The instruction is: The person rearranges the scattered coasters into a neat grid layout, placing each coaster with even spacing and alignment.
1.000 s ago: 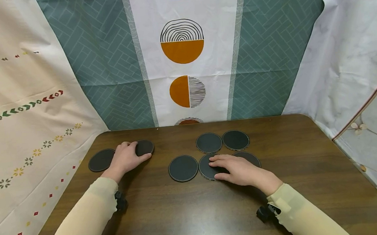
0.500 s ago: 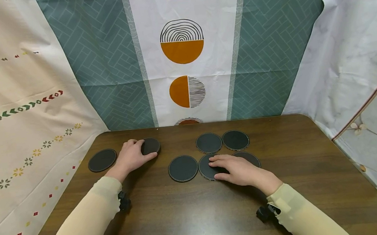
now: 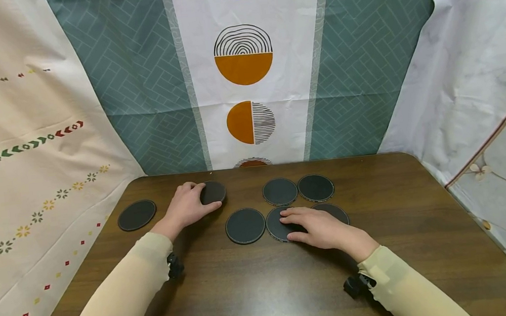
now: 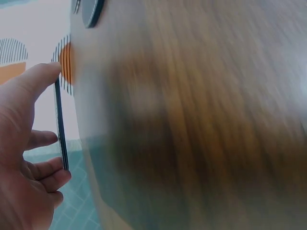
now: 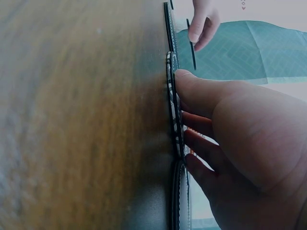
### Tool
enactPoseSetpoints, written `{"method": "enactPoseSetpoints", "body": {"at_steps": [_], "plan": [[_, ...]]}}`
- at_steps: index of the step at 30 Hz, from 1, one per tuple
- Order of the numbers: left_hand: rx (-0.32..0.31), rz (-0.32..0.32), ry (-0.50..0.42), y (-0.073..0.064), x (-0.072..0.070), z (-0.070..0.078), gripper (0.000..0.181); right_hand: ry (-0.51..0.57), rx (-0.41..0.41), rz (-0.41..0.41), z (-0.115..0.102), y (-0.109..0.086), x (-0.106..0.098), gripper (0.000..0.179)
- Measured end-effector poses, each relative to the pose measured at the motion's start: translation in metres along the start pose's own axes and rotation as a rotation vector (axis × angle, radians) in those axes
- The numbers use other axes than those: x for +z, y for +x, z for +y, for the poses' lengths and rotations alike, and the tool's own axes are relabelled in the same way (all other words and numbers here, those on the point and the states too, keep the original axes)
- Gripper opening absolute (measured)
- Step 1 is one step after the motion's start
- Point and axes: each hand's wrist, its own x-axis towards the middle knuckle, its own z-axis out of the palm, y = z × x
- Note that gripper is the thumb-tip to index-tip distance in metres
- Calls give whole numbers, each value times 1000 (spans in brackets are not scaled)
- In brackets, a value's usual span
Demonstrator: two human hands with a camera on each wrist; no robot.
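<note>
In the head view my left hand [image 3: 187,205] grips a round black coaster [image 3: 214,192] by its rim, thumb on the near side and fingers on the far side. The left wrist view shows this coaster [image 4: 61,120] edge-on, raised off the table. My right hand [image 3: 321,228] rests its thumb and fingertips on another coaster [image 3: 273,228] in the front row. Seen from the right wrist, that coaster [image 5: 173,105] has a patterned edge and lies on the table. Part of it is hidden under the hand.
A lone coaster [image 3: 137,215] lies at the table's far left. Around my right hand are a coaster to the left [image 3: 245,226], two behind [image 3: 280,192] [image 3: 316,188], and a partly covered one [image 3: 335,212]. The brown wooden table [image 3: 256,285] ends at hanging cloths.
My left hand has moved to the right with the coaster in its grip, away from the lone coaster at the left. My right hand has stayed in place.
</note>
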Motion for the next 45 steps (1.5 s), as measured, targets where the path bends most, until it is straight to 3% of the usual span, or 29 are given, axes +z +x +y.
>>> {"method": "enactPoseSetpoints", "body": {"at_steps": [34, 45], "plan": [[63, -74, -5, 28, 23, 66, 87, 2, -3, 2, 2, 0, -1, 51], [49, -117, 14, 33, 29, 79, 84, -10, -8, -2, 3, 1, 0, 52]]}}
